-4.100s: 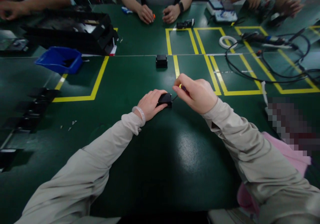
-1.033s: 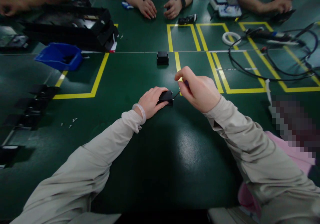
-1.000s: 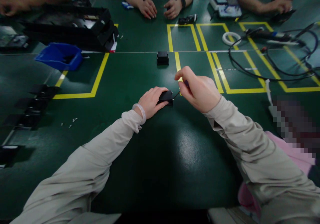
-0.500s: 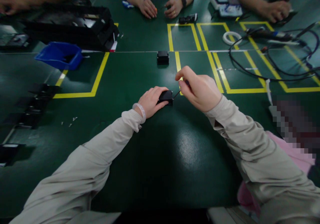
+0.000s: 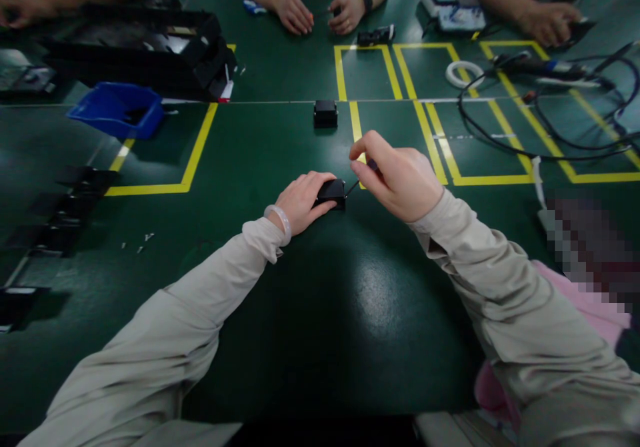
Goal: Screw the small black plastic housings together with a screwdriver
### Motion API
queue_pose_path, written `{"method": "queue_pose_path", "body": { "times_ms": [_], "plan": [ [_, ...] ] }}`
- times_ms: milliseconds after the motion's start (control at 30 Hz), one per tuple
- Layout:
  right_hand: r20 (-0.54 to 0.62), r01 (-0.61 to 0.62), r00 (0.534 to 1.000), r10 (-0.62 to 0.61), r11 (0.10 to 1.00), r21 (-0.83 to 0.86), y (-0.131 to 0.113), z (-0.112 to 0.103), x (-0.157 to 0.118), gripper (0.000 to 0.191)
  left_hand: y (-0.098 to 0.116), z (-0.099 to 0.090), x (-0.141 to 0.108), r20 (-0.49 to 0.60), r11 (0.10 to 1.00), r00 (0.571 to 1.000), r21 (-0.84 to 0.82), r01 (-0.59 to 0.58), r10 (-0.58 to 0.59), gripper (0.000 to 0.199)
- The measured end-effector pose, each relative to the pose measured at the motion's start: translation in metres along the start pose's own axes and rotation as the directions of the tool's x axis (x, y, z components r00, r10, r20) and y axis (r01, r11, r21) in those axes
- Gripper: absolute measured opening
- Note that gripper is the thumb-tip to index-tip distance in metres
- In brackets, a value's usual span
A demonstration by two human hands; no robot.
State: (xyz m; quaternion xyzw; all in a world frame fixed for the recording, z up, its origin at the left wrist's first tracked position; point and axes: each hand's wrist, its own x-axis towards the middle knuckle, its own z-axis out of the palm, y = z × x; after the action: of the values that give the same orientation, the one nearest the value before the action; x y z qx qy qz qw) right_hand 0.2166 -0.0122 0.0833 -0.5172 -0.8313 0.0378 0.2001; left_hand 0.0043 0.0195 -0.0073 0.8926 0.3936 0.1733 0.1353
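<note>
My left hand (image 5: 303, 202) is wrapped round a small black box (image 5: 334, 193), pressing it to the green table. Fingers lie over its top and far side, and the thumb is along its near side. In my right hand (image 5: 397, 175) is a thin tool that looks like a screwdriver (image 5: 353, 187). Its slim shaft slants down to the box's right end, where small shiny bits show at the corners; the handle is mostly hidden in my fingers. A second, similar black block (image 5: 325, 114) stands on the table beyond my hands.
A blue bin (image 5: 120, 109) sits at the left, before a large black housing (image 5: 150, 54). Several small screws (image 5: 149, 237) and a row of black parts (image 5: 70, 210) lie at left. Cables (image 5: 465, 117) and a white tape roll (image 5: 464, 74) are at right. People's hands (image 5: 296, 15) work across the table.
Both my hands, the box and the tool keep nearly the same place. The hand of the person at the far right has shifted slightly.
</note>
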Motion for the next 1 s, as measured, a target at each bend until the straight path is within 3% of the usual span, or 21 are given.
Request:
{"method": "queue_pose_path", "body": {
  "times_ms": [1000],
  "plan": [
    [0.01,-0.007,1.0,0.007,1.0,0.015,-0.0003,-0.0002,-0.0003,0.03,0.0001,-0.0005,-0.0007,0.008,1.0,1.0,-0.003,-0.001,0.001,0.044]
  ]
}}
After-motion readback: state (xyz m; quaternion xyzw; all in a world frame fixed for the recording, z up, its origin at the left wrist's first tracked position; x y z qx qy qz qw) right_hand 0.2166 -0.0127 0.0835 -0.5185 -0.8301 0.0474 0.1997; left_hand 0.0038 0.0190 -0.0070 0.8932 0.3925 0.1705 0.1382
